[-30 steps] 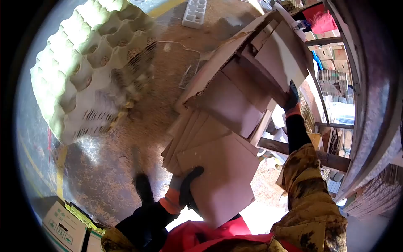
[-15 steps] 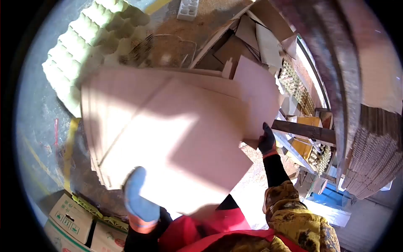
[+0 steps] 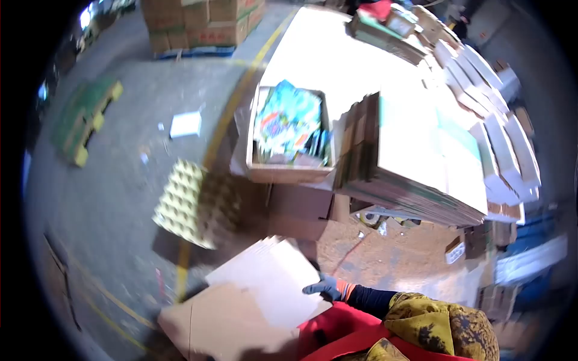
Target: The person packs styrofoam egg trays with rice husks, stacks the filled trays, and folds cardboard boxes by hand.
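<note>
My right hand [image 3: 325, 287], in a dark glove with an orange cuff, grips the right edge of several flat cardboard sheets [image 3: 265, 286]. The sheets lie fanned out in front of my red apron, paler ones over a larger brown sheet [image 3: 223, 322] that reaches toward the lower left. My left hand is out of view. Beyond the sheets, a yellowish egg tray [image 3: 182, 201] rests on the floor, partly in shadow.
An open carton [image 3: 289, 174] of colourful packets stands ahead at a white table [image 3: 319, 48]. Flattened boxes [image 3: 415, 144] are stacked right of it. Packed cartons [image 3: 198, 21] stand on a blue pallet. A green pallet-like object [image 3: 84, 120] lies at left.
My view has swung up and round to the table and floor. The left hand has left view. My right hand remains on cardboard sheets, now lower in the picture.
</note>
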Demonstrator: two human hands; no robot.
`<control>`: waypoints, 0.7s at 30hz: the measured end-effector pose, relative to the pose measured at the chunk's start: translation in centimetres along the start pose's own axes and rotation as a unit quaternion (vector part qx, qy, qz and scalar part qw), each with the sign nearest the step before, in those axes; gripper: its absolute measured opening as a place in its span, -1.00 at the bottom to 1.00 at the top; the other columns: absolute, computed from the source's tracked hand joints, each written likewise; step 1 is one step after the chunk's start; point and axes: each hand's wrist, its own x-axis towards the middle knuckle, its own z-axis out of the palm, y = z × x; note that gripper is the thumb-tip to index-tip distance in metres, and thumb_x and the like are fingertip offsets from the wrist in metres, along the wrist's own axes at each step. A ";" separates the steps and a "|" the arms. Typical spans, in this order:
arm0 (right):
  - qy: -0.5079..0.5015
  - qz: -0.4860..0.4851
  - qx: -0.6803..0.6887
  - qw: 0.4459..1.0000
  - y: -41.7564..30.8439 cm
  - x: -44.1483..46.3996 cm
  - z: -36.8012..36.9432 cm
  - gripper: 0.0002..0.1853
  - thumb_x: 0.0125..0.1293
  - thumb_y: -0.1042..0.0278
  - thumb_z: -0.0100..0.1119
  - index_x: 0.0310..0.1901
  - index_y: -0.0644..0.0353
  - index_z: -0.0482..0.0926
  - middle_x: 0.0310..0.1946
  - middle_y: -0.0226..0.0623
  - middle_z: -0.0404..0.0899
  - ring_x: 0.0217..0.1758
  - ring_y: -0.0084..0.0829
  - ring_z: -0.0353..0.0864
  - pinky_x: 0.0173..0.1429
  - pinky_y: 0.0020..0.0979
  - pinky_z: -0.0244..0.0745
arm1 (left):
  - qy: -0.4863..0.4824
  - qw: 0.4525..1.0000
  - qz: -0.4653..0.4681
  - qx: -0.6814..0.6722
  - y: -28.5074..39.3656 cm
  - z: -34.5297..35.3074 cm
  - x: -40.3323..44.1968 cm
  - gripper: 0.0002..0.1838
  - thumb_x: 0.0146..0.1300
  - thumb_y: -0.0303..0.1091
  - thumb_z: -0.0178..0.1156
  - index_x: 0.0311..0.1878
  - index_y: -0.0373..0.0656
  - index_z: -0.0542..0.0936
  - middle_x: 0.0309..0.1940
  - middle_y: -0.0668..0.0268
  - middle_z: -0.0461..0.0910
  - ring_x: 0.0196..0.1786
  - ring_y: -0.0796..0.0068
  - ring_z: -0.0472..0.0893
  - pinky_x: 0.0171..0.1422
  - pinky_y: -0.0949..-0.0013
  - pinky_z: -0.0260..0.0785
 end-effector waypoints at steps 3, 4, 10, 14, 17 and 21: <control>-0.079 -0.099 0.016 0.992 -6.0 -2.4 6.5 -0.48 0.18 0.32 0.26 0.17 0.24 0.41 0.00 -0.26 0.52 0.02 -0.59 0.44 0.09 -0.47 0.40 | -0.015 0.999 0.045 0.012 8.0 2.4 -4.1 -0.33 0.27 0.03 -0.07 0.31 -0.26 0.23 0.27 0.11 0.30 0.25 0.11 0.32 0.37 0.11 0.13; -0.069 -0.079 -0.004 0.994 -10.7 -4.1 8.3 -0.50 0.16 0.31 0.27 0.14 0.23 0.43 -0.06 -0.30 0.54 -0.09 -0.65 0.46 -0.06 -0.53 0.42 | -0.027 0.997 0.066 0.012 10.8 3.8 -5.5 -0.32 0.27 0.04 -0.06 0.31 -0.26 0.23 0.27 0.11 0.30 0.25 0.11 0.32 0.37 0.10 0.12; -0.059 -0.279 0.077 0.955 -24.6 -10.6 8.8 -0.51 0.11 0.40 0.32 0.09 0.28 0.42 -0.18 -0.33 0.60 -0.16 -0.54 0.59 -0.03 -0.47 0.53 | -0.241 0.943 0.228 0.030 23.8 13.3 -12.0 -0.28 0.24 0.10 0.00 0.32 -0.24 0.22 0.28 0.14 0.30 0.27 0.08 0.30 0.39 0.05 0.08; 0.038 -0.316 0.096 0.943 -31.9 -16.9 -0.2 -0.60 0.10 0.46 0.30 0.01 0.28 0.49 -0.18 -0.30 0.62 -0.10 -0.54 0.59 0.02 -0.48 0.50 | -0.389 0.888 0.243 -0.039 24.7 27.0 -13.8 -0.35 0.29 0.07 -0.03 0.28 -0.22 0.28 0.25 0.17 0.35 0.24 0.13 0.33 0.36 0.08 0.12; 0.155 -0.350 0.116 0.916 -36.2 -22.4 -10.1 -0.79 0.16 0.36 0.26 -0.20 0.27 0.62 -0.22 -0.31 0.64 -0.12 -0.54 0.60 0.01 -0.43 0.51 | -0.378 0.903 0.135 -0.155 22.8 41.4 -15.3 -0.46 0.35 -0.02 -0.07 0.25 -0.20 0.34 0.20 0.20 0.40 0.20 0.22 0.38 0.30 0.13 0.21; 0.183 -0.338 0.224 0.896 -42.3 -25.6 -26.0 -0.62 0.10 0.19 0.35 -0.11 0.23 0.58 -0.30 -0.28 0.63 -0.39 -0.41 0.56 -0.28 -0.36 0.50 | -0.449 0.858 0.188 -0.166 19.3 55.8 -12.1 -0.49 0.37 -0.06 -0.09 0.24 -0.19 0.34 0.18 0.22 0.42 0.16 0.27 0.42 0.26 0.17 0.25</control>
